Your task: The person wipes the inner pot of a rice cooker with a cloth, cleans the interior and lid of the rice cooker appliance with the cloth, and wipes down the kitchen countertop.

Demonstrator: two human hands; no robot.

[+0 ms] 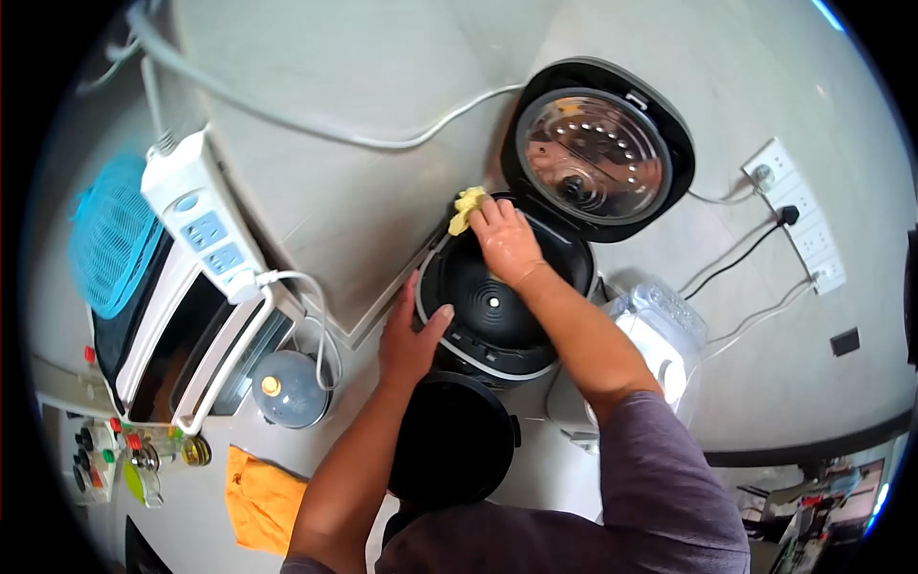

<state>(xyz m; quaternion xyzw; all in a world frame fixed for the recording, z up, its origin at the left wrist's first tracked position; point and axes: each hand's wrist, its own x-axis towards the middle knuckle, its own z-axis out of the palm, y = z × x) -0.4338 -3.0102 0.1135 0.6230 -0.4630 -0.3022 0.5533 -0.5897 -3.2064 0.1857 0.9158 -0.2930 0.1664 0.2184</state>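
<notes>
A rice cooker [488,330] stands with its lid [598,153] raised and a dark, hollow interior showing. My right hand [507,237] reaches over the cooker's back left rim, its fingers closed on a yellow cloth [466,210]. The thumb and fingers of my left hand [411,335] are spread, resting against the left side of the cooker's rim. Just in front of the cooker is a round black pot [452,440], partly below my left forearm.
White power strips lie at left [206,220] and on the right wall [798,215]. A toaster oven [191,354] with a blue basket [115,234], a grey round-lidded container [291,389], an orange cloth [260,497], bottles [143,454] and a clear-topped white appliance [650,335] surround the cooker.
</notes>
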